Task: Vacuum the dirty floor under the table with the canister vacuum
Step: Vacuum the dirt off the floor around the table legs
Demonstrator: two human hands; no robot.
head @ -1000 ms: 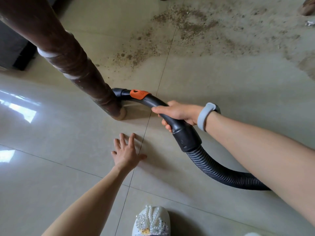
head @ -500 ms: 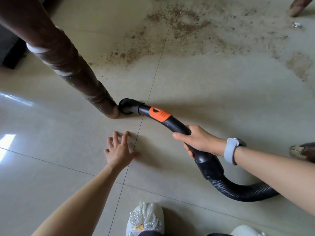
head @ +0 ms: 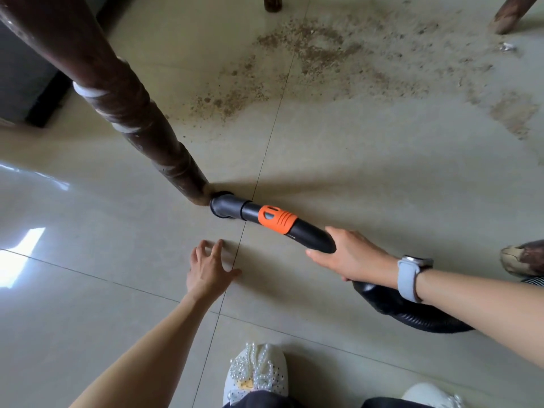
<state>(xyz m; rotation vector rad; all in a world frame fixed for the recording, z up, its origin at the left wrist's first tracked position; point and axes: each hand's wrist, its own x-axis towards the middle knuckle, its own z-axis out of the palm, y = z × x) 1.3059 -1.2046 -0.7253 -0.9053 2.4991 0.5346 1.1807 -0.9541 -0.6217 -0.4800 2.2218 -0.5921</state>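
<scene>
Right hand (head: pixel 353 257) clasps the hose handle (head: pixel 297 228), nozzle (head: pixel 223 205) at the table leg (head: pixel 164 151); left hand (head: pixel 207 269) splayed on tile; dirt (head: pixel 338 57) beyond remains unvacuumed.

No text, label, brand or number can be read anywhere. The orange collar (head: pixel 277 219) on the vacuum handle (head: pixel 312 237) shows only moulded ridges and slots, and the watch (head: pixel 410 276) face is turned away.
</scene>
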